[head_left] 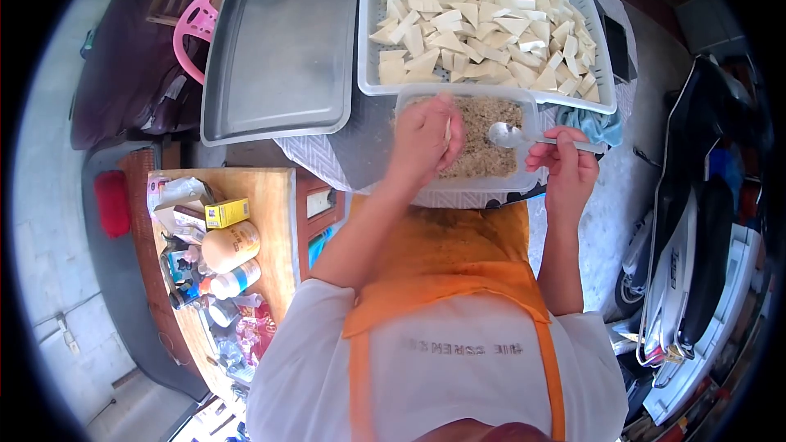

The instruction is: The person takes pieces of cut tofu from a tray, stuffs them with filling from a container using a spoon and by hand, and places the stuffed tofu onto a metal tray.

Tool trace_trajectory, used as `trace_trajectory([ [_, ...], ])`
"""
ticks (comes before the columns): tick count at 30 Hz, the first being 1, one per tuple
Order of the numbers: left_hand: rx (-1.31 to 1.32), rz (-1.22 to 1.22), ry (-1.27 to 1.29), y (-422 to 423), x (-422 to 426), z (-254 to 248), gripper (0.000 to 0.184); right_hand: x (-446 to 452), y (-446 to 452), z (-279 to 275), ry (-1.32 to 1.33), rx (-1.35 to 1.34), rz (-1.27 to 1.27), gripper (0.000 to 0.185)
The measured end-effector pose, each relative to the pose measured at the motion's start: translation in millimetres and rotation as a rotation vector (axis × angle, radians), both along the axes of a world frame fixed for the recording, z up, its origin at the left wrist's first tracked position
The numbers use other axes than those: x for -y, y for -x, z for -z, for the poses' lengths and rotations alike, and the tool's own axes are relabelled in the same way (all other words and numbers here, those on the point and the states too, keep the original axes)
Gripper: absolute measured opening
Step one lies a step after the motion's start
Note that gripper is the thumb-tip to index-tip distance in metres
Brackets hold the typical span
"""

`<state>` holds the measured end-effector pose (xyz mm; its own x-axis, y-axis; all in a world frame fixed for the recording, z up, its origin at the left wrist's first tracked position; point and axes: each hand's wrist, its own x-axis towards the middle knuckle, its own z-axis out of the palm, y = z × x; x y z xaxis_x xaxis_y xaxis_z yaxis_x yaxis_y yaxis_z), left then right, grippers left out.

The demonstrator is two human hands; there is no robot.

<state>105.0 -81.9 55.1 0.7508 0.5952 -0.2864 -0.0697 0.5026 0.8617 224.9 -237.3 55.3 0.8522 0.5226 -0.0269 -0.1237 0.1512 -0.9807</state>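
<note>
A clear plastic container [483, 176] of crumbly brown filling stands at the near side of the table. Over its left part is my left hand [427, 137], fingers curled round a small pale piece [448, 129] that shows only at its edge. My right hand [569, 165], at the container's right rim, grips the handle of a metal spoon [503, 135]; the spoon's bowl is above the filling. Just beyond the container, a white perforated tray [372, 49] holds many pale cut wedges [483, 24].
An empty metal tray [282, 41] lies to the left of the white one, with a pink handle-like ring [190, 33] beside it. Bottles and boxes crowd a wooden table [274, 221] at the lower left. A blue cloth [591, 124] lies near the right corner.
</note>
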Motion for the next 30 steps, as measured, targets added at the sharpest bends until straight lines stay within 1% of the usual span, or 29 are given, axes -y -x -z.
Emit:
trace_trajectory([
  [2,0.060,0.049,-0.041,0.7,-2.2,12.2,0.046,1.4,-0.5,1.0,0.003,0.034,0.008,0.020],
  [5,0.203,0.176,0.103,5.9,-13.7,26.7,0.039,0.5,4.0,-0.3,0.069,0.096,0.020,0.018],
  [8,0.225,-0.017,0.027,-3.8,0.2,9.3,0.032,-3.3,9.1,4.7,0.121,0.066,-0.073,0.017],
  [9,0.189,0.003,-0.072,-4.9,0.8,10.7,0.031,-7.7,13.0,4.2,0.166,-0.018,-0.099,0.018],
  [11,0.122,0.034,-0.269,-3.8,0.1,15.0,0.031,-14.3,16.1,4.3,0.165,-0.131,-0.190,0.020],
  [12,0.110,0.046,-0.307,-3.6,0.9,15.2,0.028,-16.8,15.8,4.5,0.163,-0.189,-0.238,0.020],
  [14,0.080,0.065,-0.390,-0.7,1.9,14.8,0.025,-19.6,10.9,4.2,0.088,-0.277,-0.211,0.023],
  [16,0.103,0.057,-0.352,2.7,0.9,11.4,0.022,-21.0,0.5,2.8,0.013,-0.312,-0.156,0.024],
  [17,0.112,0.052,-0.333,5.4,0.4,9.1,0.024,-21.0,-4.2,-0.9,0.011,-0.248,-0.117,0.024],
  [20,0.055,0.149,-0.176,13.7,-5.1,3.1,0.032,-19.7,-11.1,-9.7,0.045,-0.110,-0.078,0.024],
  [23,-0.058,0.239,-0.272,15.2,-8.8,5.0,0.029,-18.3,-11.3,-12.7,0.041,-0.024,-0.053,0.023],
  [26,0.008,0.149,-0.113,11.6,-3.7,7.3,0.023,-15.1,-11.8,-8.8,0.062,0.013,-0.022,0.022],
  [29,0.092,0.178,-0.131,11.9,-9.1,23.7,0.022,-11.6,-9.3,-1.3,0.088,0.026,-0.026,0.021],
  [30,0.089,0.126,-0.077,9.8,-6.5,19.4,0.022,-11.0,-8.5,0.4,0.095,0.031,-0.031,0.021],
])
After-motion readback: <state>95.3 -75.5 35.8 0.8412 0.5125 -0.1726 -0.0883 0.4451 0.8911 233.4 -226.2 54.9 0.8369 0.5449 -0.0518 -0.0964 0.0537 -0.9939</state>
